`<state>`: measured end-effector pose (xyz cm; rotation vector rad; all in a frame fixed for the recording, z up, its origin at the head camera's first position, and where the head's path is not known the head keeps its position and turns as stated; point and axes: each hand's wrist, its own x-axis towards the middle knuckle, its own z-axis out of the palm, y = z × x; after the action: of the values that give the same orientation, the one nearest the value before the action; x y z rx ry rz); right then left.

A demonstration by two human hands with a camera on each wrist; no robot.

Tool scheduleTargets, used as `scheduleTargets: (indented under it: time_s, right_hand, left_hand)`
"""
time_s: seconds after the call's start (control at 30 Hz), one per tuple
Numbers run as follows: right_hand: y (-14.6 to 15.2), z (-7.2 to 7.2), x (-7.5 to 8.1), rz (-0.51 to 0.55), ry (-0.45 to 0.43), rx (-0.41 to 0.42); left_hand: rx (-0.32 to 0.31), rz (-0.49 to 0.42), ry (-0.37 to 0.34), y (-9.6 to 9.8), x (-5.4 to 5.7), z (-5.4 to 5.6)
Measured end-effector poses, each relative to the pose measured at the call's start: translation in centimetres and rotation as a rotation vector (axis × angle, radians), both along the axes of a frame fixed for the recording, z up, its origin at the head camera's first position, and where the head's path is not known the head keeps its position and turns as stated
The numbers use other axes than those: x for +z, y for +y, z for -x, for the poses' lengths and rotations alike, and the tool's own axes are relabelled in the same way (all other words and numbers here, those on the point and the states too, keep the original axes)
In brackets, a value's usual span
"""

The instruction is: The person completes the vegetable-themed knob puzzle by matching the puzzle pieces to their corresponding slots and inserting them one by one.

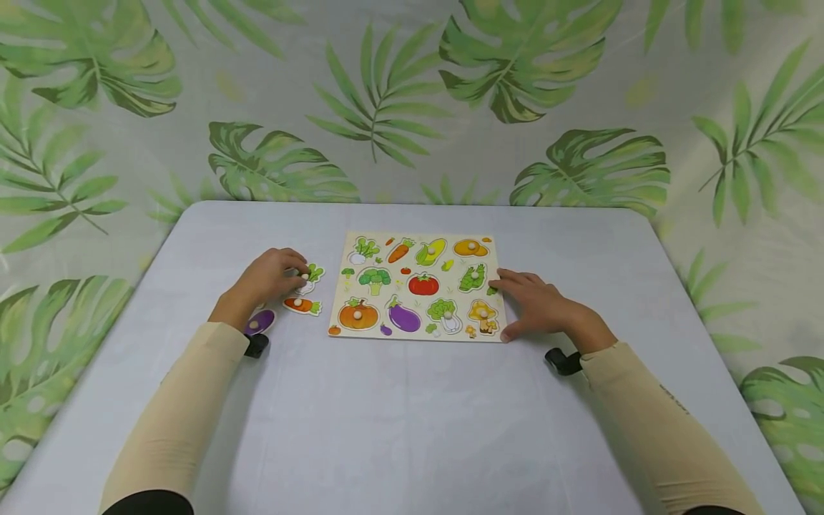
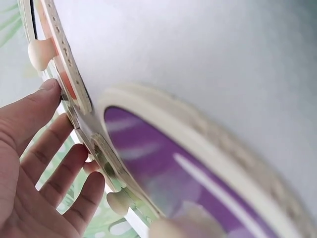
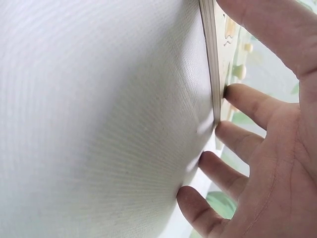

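The green-leafed piece (image 1: 315,272) lies at left fingertips (image 1: 300,270).

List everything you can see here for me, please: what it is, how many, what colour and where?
Puzzle board: one, cream, on the table
Fitted pieces: several, exact count unclear, mixed colours, in the board
Leafy piece: one, white and green, left of the board
Carrot piece: one, orange and green, just nearer the person
Eggplant piece: one, purple, by the left wrist
Table: one, white, beneath everything
Leaf-print cloth: colour pale with green, behind and beside the table; count unclear
Wrist devices: two, black, one per wrist
Sleeves: two, beige, on the forearms
Left hand: one, bare, at the leafy piece
Right hand: one, bare, at the board's right edge
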<state>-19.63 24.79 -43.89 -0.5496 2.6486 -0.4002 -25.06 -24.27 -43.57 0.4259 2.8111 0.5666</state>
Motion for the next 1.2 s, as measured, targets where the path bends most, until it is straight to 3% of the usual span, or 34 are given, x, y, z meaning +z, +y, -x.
scheduleTargets:
  time_s: [0.57, 0.8, 1.2]
  right_hand:
    - [0.0, 0.0, 0.0, -0.006, 0.014, 0.003]
    - [0.0, 0.0, 0.0, 0.005, 0.016, 0.006]
    - [0.1, -0.1, 0.2, 0.022, 0.019, 0.009]
  left_hand:
    - [0.009, -0.030, 0.020, 1.0, 0.4, -0.2]
    - [-0.032, -0.066, 0.060, 1.9, 0.9, -0.3]
    - [-0.062, -0.095, 0.110, 4.6, 0.9, 1.0]
